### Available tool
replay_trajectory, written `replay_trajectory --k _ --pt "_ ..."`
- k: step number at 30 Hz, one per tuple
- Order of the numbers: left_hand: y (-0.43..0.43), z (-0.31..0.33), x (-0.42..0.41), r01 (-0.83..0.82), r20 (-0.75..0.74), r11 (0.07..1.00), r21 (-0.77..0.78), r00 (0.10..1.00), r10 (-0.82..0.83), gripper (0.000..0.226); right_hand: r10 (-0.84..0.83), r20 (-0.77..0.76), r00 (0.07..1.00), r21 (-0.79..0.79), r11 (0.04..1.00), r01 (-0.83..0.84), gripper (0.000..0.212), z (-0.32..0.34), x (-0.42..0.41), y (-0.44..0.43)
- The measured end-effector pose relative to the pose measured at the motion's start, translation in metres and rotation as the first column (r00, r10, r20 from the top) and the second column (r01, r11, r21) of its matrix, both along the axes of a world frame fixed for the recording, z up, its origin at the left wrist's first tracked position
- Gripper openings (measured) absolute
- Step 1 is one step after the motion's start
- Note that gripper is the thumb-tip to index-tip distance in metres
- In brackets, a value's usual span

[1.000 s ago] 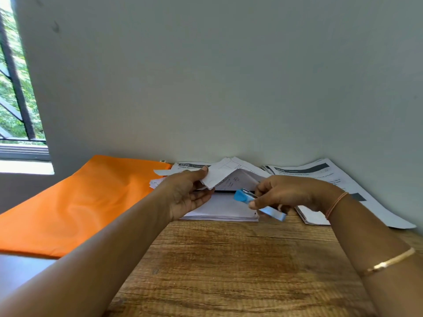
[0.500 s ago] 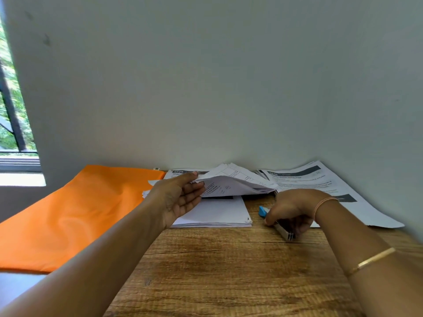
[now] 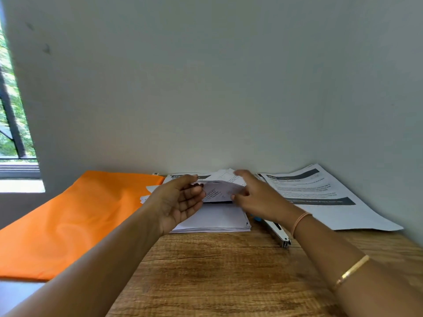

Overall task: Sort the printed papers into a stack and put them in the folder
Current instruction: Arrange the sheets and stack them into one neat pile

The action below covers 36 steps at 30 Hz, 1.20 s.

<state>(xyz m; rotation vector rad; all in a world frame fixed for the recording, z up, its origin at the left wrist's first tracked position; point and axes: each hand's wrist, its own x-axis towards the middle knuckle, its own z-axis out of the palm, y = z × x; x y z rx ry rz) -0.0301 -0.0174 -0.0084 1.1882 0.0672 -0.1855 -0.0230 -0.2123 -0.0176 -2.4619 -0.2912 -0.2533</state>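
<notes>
Two hands on one bundle. Left hand point(image 3: 180, 202) gripping the left edge of a curled sheaf of white printed papers point(image 3: 219, 191), thumb on top, fingers curled beneath. Right hand point(image 3: 254, 197) back at the sheaf's opposite edge, fingers stretched over the top; blurred by motion, so no telling whether pinching or only touching.

Change within the last second: blue-and-silver metal stapler point(image 3: 277, 232) released from the right hand and now lying on the brown wooden tabletop point(image 3: 217, 271) beneath the right wrist, just beside a squared stack of white sheets point(image 3: 217, 219) under both palms. Judged meaning for the task: stapler work probably over for this bundle, with both hands free to square it and lay it on the stack below; filing not yet begun.

Flat orange folder point(image 3: 80, 216) outboard of the left hand, just beside the papers, with no sheet visibly inside. Loose printed pages point(image 3: 320, 202) outboard of the right hand, fanned against the pale wall, not yet gathered.

Writing: dark header bands with pale lettering on the pages right of the right hand and on a sheet beyond the left thumb; short lines of body text on the sheaf; none sharp enough to read. No brand visible on stapler or folder.
</notes>
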Motion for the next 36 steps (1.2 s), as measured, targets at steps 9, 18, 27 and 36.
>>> replay_trajectory --k 9,18,27,36 --pt "0.002 0.002 0.001 0.040 0.008 0.992 0.123 0.999 -0.041 0.050 0.018 0.226 0.974 0.036 0.999 -0.027 0.025 -0.008 0.002 0.004" --pt "-0.002 0.001 0.003 0.030 0.021 0.994 -0.107 0.999 -0.028 0.029 0.021 0.289 0.957 0.072 0.996 -0.043 0.042 -0.006 -0.003 0.002" --pt "0.023 0.012 0.018 -0.207 0.383 0.934 0.292 0.920 0.085 0.026 -0.012 0.218 0.976 0.246 0.968 -0.043 0.047 -0.009 0.005 -0.009" --pt "0.026 0.096 0.006 -0.834 0.884 0.297 0.464 0.454 -0.107 0.019 -0.012 0.192 0.981 0.340 0.939 -0.055 0.071 -0.001 0.008 -0.007"
